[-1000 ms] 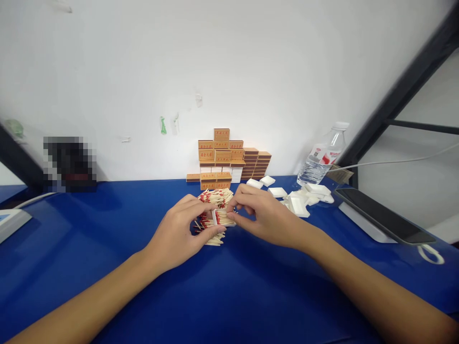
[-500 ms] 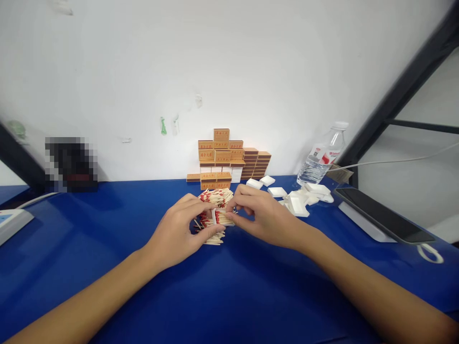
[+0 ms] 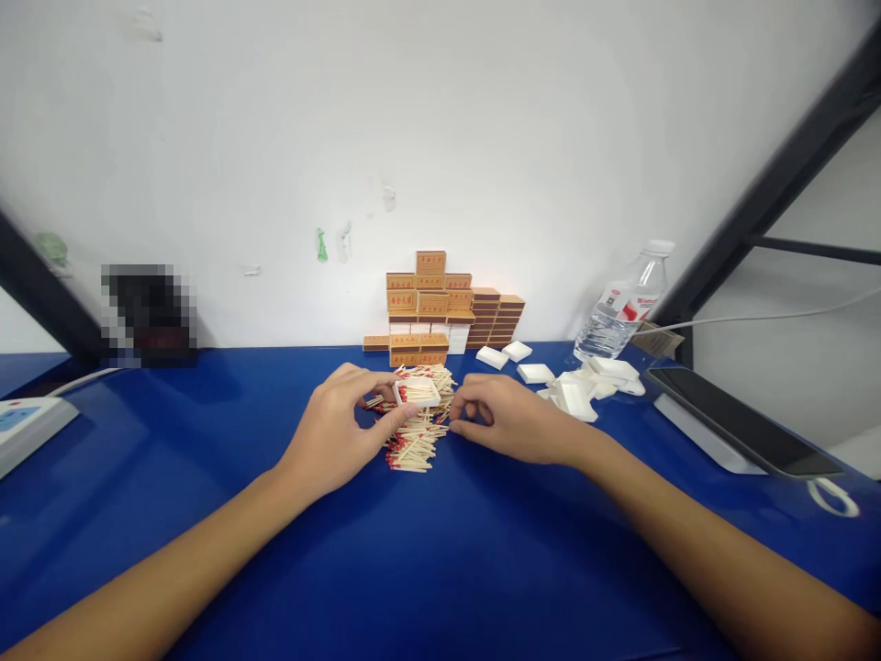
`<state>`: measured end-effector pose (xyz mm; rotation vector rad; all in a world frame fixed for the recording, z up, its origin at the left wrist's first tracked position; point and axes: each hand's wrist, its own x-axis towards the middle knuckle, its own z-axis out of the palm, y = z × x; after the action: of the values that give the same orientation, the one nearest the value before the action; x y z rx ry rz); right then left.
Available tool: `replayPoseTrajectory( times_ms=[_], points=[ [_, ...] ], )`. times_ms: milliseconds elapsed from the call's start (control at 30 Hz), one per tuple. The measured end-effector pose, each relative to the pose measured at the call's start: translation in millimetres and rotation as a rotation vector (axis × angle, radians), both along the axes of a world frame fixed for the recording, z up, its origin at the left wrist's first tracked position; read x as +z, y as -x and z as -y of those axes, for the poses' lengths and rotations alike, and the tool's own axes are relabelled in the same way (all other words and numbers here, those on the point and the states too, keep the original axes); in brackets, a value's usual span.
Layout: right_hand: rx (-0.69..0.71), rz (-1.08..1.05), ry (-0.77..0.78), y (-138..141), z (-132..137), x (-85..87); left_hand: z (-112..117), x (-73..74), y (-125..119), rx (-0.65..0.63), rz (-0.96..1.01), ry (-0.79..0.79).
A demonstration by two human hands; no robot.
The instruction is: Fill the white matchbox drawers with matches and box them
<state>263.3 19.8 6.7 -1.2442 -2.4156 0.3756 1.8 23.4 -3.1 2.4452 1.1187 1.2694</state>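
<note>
My left hand pinches a small white matchbox tray that holds several red-tipped matches, just above a loose pile of matches on the blue table. My right hand rests at the right edge of the pile, fingers curled together and touching the matches; what they hold, if anything, is hidden.
Orange matchboxes are stacked against the white wall. Empty white trays lie to the right, beside a water bottle. A tablet sits at far right, a white device at far left.
The right hand has let go of the tray and dropped to the pile's right edge. The left hand now holds the tray alone, turned face up.
</note>
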Motion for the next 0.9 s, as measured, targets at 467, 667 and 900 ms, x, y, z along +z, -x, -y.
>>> replayPoseTrajectory(
  times_ms=[467, 667, 900],
  points=[
    [-0.02, 0.104, 0.076, -13, -1, 5.5, -2, -6.9, 2, -0.047, -0.047, -0.044],
    [-0.038, -0.138, -0.139, -5, 7, 18.3, 4, -5.5, -3, -0.094, -0.067, -0.057],
    [0.075, -0.169, -0.228, 16, 21, 9.9, 10, -3.4, -6, -0.12, -0.06, -0.011]
  ],
)
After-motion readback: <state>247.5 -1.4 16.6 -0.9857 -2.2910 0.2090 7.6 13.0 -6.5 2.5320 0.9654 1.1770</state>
